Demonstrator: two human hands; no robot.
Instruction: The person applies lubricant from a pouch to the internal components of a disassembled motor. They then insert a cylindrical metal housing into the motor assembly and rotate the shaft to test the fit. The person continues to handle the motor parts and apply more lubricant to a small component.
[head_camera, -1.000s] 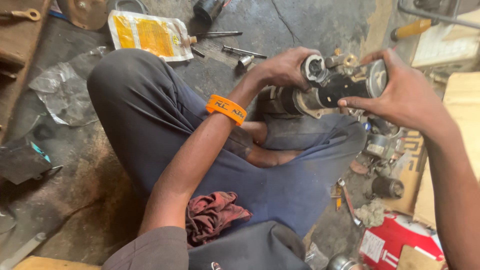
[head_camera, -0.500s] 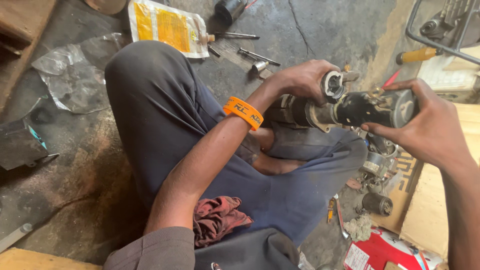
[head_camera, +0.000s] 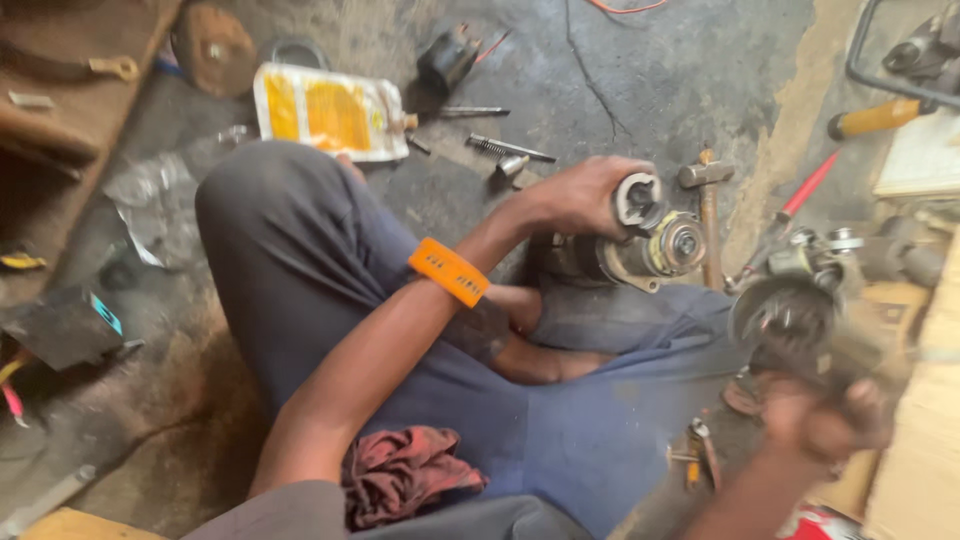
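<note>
My left hand (head_camera: 578, 196), with an orange wristband (head_camera: 449, 271) on the wrist, grips the grey metal motor body (head_camera: 640, 243) above my crossed legs. Its round open end faces right. My right hand (head_camera: 822, 418), blurred at the lower right, holds the separated round metal end housing (head_camera: 796, 303), lifted away from the motor body with a gap between the two parts.
A hammer (head_camera: 706, 196), a red-handled screwdriver (head_camera: 805, 189), bolts and a spring (head_camera: 505, 147) lie on the stained concrete floor. A yellow and white pouch (head_camera: 330, 112) lies at the back. A red rag (head_camera: 405, 472) rests on my lap. Wooden boards (head_camera: 925, 440) and small parts crowd the right.
The right hand has pulled the end housing off the motor body and moved it down and to the right. The left hand stays on the motor body.
</note>
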